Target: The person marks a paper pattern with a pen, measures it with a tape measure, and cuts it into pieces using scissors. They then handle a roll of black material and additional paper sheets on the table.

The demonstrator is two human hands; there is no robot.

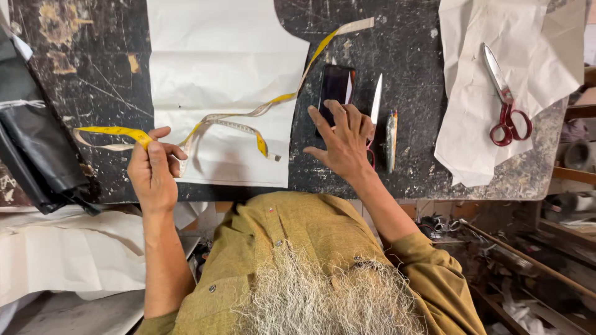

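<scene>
Dark, scratched, paint-flecked worktable (410,56). Left hand (152,170) pinches yellow measuring tape (239,121), which trails across white paper pattern (217,68). Right hand (341,139) spread loose, fingertips on black phone (335,87), gripping nothing. Red-handled scissors (506,99) lie on crumpled paper (496,124) at right. Black fabric (34,136) at left edge. Cluttered shelves (571,180) at right of table.
</scene>
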